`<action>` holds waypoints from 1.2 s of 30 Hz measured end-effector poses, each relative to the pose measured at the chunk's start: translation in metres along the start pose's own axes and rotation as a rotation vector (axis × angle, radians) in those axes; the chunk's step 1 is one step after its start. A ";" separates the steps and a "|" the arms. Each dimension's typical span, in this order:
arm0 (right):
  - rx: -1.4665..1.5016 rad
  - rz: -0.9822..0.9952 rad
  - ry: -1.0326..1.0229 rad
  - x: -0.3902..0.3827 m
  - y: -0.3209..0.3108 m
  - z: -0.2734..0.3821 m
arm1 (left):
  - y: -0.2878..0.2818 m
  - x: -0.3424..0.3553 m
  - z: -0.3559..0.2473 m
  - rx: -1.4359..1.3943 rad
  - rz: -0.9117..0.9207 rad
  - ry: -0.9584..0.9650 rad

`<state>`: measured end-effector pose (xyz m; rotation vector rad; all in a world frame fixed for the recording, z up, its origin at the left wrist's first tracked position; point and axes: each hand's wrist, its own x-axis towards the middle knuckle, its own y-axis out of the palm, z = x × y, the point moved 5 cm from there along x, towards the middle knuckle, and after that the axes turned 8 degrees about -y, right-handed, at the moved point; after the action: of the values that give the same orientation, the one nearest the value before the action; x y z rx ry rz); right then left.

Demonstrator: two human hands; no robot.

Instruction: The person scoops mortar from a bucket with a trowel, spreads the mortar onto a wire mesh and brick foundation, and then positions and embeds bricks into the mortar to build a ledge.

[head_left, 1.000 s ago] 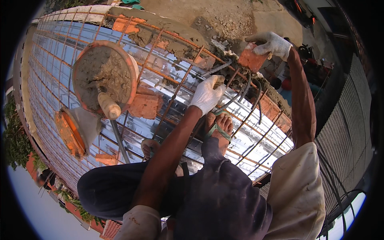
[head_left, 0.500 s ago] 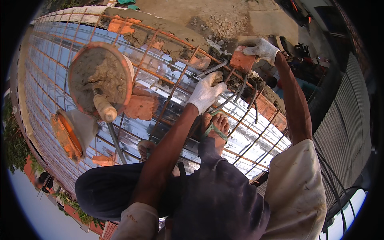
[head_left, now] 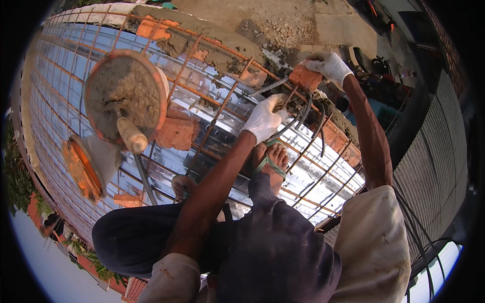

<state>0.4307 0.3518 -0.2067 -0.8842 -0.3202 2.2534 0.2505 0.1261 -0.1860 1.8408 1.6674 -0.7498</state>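
Note:
My right hand [head_left: 331, 68] in a white knitted glove grips a red brick [head_left: 302, 78] at the outer edge, where grey mortar [head_left: 328, 103] is spread among the bars. Beside a short rusty bar, my left hand [head_left: 263, 116], also gloved, has its fingers curled, and what they hold is unclear. Bent grey bars [head_left: 321, 134] rise near it. On the rusty rebar grid [head_left: 204, 136] at the left stand a bucket of wet mortar [head_left: 106, 93] with a wooden-handled tool [head_left: 132, 135] in it, and a tilted orange-rimmed container [head_left: 83, 166].
My sandalled foot [head_left: 273, 164] rests on the grid over shiny corrugated sheeting [head_left: 70, 116]. Brick pieces [head_left: 174, 134] lie by the bucket. Black cables [head_left: 414, 222] run beside a grey corrugated roof [head_left: 429, 151] at the right. A rubble-strewn ground [head_left: 283, 28] lies below, beyond the edge.
My right hand has moved left with the brick, setting it lower against the edge beside the bent bars. My left hand stays near the short bar. The whole view has shifted slightly.

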 end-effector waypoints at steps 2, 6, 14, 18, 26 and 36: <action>0.009 0.004 0.008 -0.001 0.001 0.006 | -0.001 0.001 -0.001 0.012 -0.008 0.036; -0.137 0.048 0.138 -0.005 0.002 0.018 | 0.000 -0.002 -0.008 -0.009 0.012 -0.005; -0.099 0.062 0.016 -0.015 -0.001 -0.002 | 0.002 0.010 0.007 0.120 -0.057 0.058; -0.076 -0.047 0.026 -0.022 0.005 0.002 | 0.006 0.015 0.013 0.070 -0.035 -0.011; -0.289 -0.208 -0.031 -0.036 0.014 0.031 | 0.006 0.017 0.007 0.073 -0.039 -0.005; -0.143 -0.087 0.034 -0.030 0.020 0.009 | 0.006 0.018 0.012 0.096 -0.062 0.004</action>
<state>0.4308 0.3168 -0.1941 -0.9619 -0.4997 2.1543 0.2574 0.1295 -0.2077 1.8636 1.7249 -0.8671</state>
